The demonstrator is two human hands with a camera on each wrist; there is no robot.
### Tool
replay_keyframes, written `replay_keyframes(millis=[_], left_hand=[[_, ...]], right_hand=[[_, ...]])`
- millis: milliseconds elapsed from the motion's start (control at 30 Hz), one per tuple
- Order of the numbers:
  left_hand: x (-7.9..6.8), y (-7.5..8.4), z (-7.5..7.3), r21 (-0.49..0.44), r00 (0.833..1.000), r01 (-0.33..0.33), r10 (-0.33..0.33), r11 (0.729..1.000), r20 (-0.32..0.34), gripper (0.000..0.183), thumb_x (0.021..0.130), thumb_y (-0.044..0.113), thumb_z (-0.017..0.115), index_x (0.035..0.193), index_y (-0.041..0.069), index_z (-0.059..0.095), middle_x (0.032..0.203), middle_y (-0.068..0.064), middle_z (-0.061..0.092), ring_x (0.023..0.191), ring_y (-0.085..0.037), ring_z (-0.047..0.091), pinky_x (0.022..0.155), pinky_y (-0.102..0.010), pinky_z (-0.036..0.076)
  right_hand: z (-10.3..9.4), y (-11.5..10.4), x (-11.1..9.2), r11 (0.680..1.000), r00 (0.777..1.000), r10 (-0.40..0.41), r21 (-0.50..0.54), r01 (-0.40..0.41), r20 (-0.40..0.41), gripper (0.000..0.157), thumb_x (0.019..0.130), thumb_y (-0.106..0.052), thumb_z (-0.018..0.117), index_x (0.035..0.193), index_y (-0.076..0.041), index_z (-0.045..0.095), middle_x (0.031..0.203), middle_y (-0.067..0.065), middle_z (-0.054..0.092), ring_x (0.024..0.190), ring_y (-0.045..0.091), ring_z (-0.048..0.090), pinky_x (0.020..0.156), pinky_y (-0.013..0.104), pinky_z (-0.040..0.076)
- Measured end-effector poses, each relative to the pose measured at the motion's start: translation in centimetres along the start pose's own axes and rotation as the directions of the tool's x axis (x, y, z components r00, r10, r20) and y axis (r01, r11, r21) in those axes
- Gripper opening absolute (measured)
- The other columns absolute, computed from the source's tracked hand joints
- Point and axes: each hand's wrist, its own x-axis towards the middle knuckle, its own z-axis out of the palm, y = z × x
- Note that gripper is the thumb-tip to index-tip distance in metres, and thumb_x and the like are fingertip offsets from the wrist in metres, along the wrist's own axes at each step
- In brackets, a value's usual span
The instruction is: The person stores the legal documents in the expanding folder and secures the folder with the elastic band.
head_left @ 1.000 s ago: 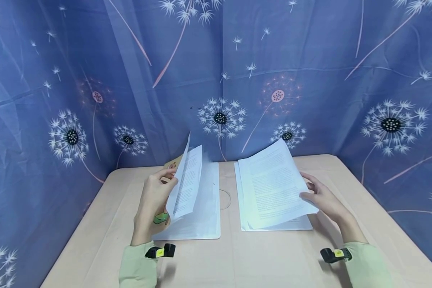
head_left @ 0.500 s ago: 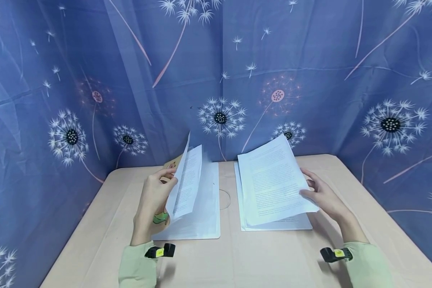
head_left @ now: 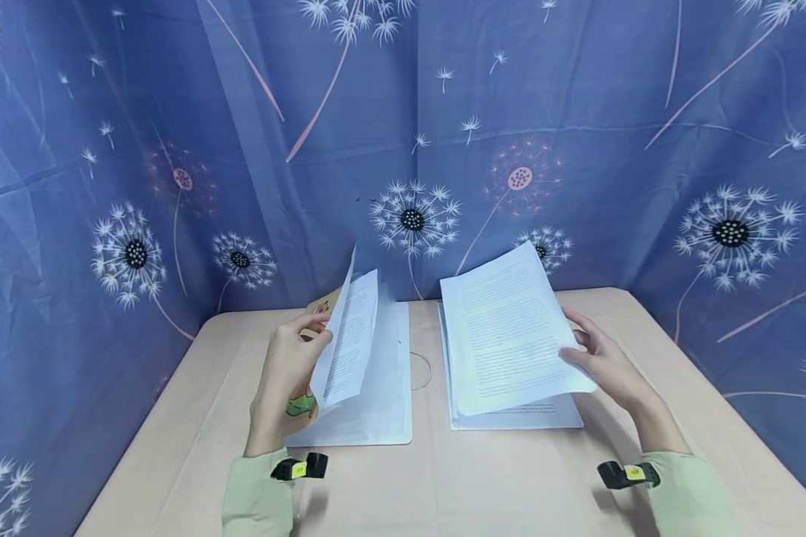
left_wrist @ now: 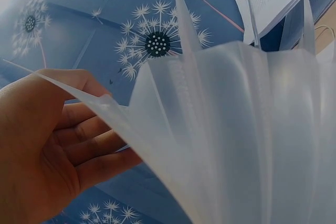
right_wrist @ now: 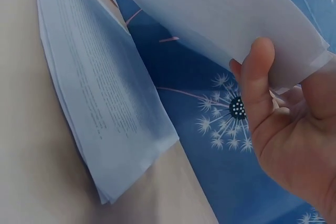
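Note:
My left hand [head_left: 289,369] pinches the raised cover and leaves of a clear-pocket folder [head_left: 391,406], left of the table's middle. The cover shows a cartoon picture [head_left: 301,406] on its outer side. Translucent plastic pockets [left_wrist: 226,135] fan out beside that hand in the left wrist view; a printed page [head_left: 352,339] stands among them. On the right, my right hand [head_left: 607,365] holds a printed sheet [head_left: 510,332] by its right edge, thumb on its face. The sheet tilts up over a stack of printed papers [head_left: 552,415], hiding most of it.
A thin looped cord [head_left: 428,369] lies on the beige table [head_left: 430,485] between folder and papers. Blue dandelion-print curtains [head_left: 349,201] rise behind the table and at both sides. Each sleeved wrist wears a black strap camera [head_left: 621,475].
My right hand has raised the printed sheet slightly and tilted it further up, baring more of the stack's lower edge. The left hand and the folder have stayed in place.

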Motion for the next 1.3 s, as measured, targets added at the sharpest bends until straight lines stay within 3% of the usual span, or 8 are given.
replay_keyframes(millis=[533,800,1300], left_hand=[[0.1,0.1,0.0,0.0,1.0,0.024,-0.024,1.0,0.006,0.033,0.091,0.021,0.062,0.121,0.014,0.071,0.099,-0.007,0.07,0.081,-0.02,0.067,0.07,-0.032,0.052],[0.0,0.0,0.0,-0.002,1.0,0.024,-0.024,1.0,0.016,0.033,0.092,0.022,0.061,0.122,0.013,0.071,0.1,-0.008,0.07,0.08,-0.02,0.066,0.069,-0.032,0.051],[0.1,-0.1,0.3,-0.009,1.0,0.022,-0.021,1.0,0.009,0.034,0.091,0.022,0.062,0.122,0.013,0.071,0.099,-0.008,0.07,0.08,-0.02,0.066,0.069,-0.031,0.052]], right_hand=[[1.3,-1.0,0.4,0.986,0.997,-0.071,0.152,0.073,-0.017,0.07,0.1,0.0,0.05,0.159,-0.007,0.013,0.122,0.004,0.062,0.096,0.017,0.072,0.072,0.032,0.06],[2.3,-1.5,0.5,0.986,0.999,-0.036,0.16,0.038,-0.015,0.071,0.1,-0.001,0.05,0.16,-0.008,0.012,0.124,0.007,0.06,0.098,0.018,0.071,0.073,0.031,0.06],[3.4,-2.8,1.1,0.998,0.997,-0.032,0.055,0.036,-0.072,0.069,0.101,-0.003,0.049,0.16,-0.01,0.014,0.129,0.013,0.057,0.105,0.013,0.068,0.081,0.025,0.057]])
